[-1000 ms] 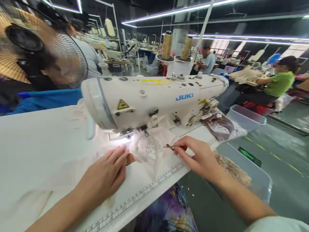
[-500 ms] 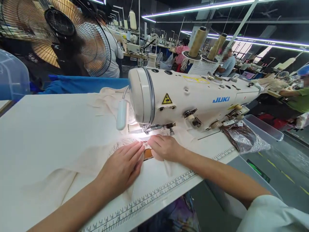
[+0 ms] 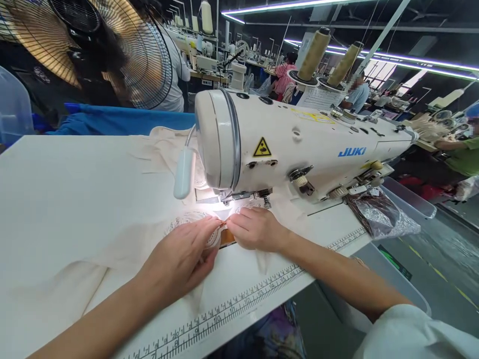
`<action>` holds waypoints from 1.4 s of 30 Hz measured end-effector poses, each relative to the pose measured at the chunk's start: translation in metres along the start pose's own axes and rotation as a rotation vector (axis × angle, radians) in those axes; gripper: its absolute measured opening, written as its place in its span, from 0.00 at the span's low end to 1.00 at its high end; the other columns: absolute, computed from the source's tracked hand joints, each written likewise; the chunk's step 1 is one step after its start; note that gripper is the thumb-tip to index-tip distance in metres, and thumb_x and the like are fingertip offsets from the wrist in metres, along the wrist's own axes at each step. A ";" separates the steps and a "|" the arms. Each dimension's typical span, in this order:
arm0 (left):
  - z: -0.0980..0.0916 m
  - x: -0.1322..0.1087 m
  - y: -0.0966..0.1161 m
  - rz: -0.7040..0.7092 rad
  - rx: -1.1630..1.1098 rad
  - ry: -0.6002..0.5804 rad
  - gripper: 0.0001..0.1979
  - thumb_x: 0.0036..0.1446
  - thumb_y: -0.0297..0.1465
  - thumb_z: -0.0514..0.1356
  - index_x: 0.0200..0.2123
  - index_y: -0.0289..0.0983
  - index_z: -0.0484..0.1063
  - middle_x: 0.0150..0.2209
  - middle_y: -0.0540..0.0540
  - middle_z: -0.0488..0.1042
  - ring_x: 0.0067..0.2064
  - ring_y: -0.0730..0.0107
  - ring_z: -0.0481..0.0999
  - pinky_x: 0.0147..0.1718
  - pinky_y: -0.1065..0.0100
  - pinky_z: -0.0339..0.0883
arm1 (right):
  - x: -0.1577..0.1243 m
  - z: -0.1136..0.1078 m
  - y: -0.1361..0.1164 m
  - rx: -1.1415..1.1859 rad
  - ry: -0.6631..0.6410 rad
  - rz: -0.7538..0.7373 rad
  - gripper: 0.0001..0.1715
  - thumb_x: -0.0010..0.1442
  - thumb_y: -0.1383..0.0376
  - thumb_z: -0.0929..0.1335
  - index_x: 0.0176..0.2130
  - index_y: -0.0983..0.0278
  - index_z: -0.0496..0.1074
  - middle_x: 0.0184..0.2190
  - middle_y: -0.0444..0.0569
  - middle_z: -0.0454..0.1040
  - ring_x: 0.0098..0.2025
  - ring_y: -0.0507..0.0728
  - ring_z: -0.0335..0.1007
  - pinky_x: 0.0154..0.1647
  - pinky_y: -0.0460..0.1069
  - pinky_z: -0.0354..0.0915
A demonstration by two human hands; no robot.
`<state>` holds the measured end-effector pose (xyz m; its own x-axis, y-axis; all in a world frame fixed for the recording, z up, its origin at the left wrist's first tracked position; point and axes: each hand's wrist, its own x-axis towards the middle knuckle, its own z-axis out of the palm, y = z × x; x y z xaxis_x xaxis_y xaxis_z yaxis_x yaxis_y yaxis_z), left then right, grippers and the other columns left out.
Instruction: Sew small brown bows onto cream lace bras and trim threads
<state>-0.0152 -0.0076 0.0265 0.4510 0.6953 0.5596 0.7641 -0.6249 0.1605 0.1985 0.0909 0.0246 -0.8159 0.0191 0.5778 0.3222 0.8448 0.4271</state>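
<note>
A white JUKI sewing machine [image 3: 299, 144] stands on the white table [image 3: 56, 199]. Cream fabric with a lace edge [image 3: 149, 239] lies under its needle area, lit by the machine lamp. My left hand [image 3: 183, 254] rests on the fabric with fingers curled, pinching the lace just in front of the presser foot [image 3: 228, 199]. My right hand [image 3: 256, 229] presses and pinches the same fabric from the right, fingertips nearly meeting the left hand's. A small brown piece [image 3: 227, 236] shows between the hands.
A ruler strip [image 3: 232, 309] runs along the table's front edge. Two thread cones [image 3: 316, 50] stand behind the machine. A floor fan [image 3: 93, 45] is at back left, a crinkled plastic bag [image 3: 377, 214] and clear bins [image 3: 407, 197] at right. Other workers sit at distant tables.
My right hand, holding a small thin tool a second ago, moved left to the needle area and now pinches the fabric. The view swung left; my left hand's fingers curled tighter.
</note>
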 end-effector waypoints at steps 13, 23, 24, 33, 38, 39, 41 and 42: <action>0.007 -0.005 -0.002 0.081 0.117 -0.018 0.22 0.65 0.29 0.53 0.60 0.33 0.67 0.57 0.34 0.74 0.55 0.49 0.77 0.50 0.53 0.75 | -0.004 -0.002 0.002 0.095 -0.182 0.065 0.10 0.63 0.76 0.64 0.33 0.62 0.68 0.28 0.43 0.69 0.34 0.53 0.56 0.30 0.50 0.49; 0.008 -0.003 0.000 0.078 0.136 -0.025 0.23 0.66 0.30 0.52 0.62 0.33 0.66 0.56 0.36 0.75 0.55 0.50 0.76 0.49 0.53 0.75 | -0.005 0.000 0.001 0.083 -0.203 0.103 0.12 0.62 0.77 0.64 0.32 0.62 0.67 0.27 0.42 0.69 0.33 0.53 0.56 0.29 0.50 0.50; 0.008 -0.003 0.000 0.078 0.137 -0.026 0.23 0.66 0.30 0.52 0.63 0.34 0.65 0.56 0.36 0.75 0.55 0.50 0.76 0.49 0.53 0.75 | -0.005 0.000 0.001 0.088 -0.212 0.109 0.12 0.61 0.78 0.64 0.32 0.61 0.67 0.28 0.42 0.69 0.33 0.53 0.56 0.29 0.50 0.50; 0.011 -0.004 0.001 0.094 0.168 -0.018 0.22 0.65 0.28 0.52 0.61 0.30 0.66 0.56 0.32 0.74 0.57 0.47 0.75 0.50 0.52 0.74 | -0.004 0.000 0.000 0.051 -0.174 0.113 0.12 0.62 0.77 0.64 0.32 0.61 0.68 0.27 0.41 0.69 0.33 0.52 0.57 0.29 0.50 0.50; 0.013 -0.004 0.003 0.089 0.187 -0.033 0.22 0.66 0.28 0.51 0.61 0.29 0.66 0.56 0.32 0.74 0.58 0.46 0.74 0.51 0.51 0.73 | -0.005 0.001 0.000 0.041 -0.164 0.095 0.12 0.62 0.77 0.64 0.32 0.61 0.69 0.27 0.41 0.71 0.32 0.52 0.58 0.28 0.50 0.50; 0.013 -0.004 0.003 0.087 0.193 -0.036 0.21 0.66 0.28 0.51 0.61 0.29 0.66 0.56 0.32 0.74 0.58 0.46 0.74 0.52 0.51 0.73 | -0.005 0.001 0.000 0.043 -0.164 0.096 0.12 0.62 0.77 0.64 0.32 0.62 0.69 0.27 0.42 0.71 0.32 0.52 0.58 0.29 0.50 0.50; 0.014 -0.004 0.004 0.088 0.207 -0.042 0.21 0.66 0.28 0.51 0.60 0.29 0.67 0.56 0.32 0.74 0.57 0.46 0.74 0.52 0.50 0.73 | -0.005 0.000 -0.001 0.039 -0.149 0.099 0.11 0.63 0.75 0.64 0.32 0.62 0.69 0.26 0.42 0.70 0.32 0.53 0.58 0.29 0.50 0.51; 0.014 -0.004 0.004 0.090 0.214 -0.043 0.21 0.66 0.28 0.51 0.59 0.28 0.67 0.56 0.32 0.74 0.57 0.46 0.74 0.51 0.50 0.73 | -0.006 -0.001 -0.001 0.037 -0.139 0.096 0.10 0.64 0.74 0.64 0.33 0.62 0.70 0.26 0.42 0.70 0.32 0.53 0.58 0.30 0.50 0.52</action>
<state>-0.0076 -0.0077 0.0141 0.5376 0.6576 0.5278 0.7982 -0.5986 -0.0672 0.2033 0.0890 0.0213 -0.8418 0.1721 0.5117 0.3858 0.8547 0.3473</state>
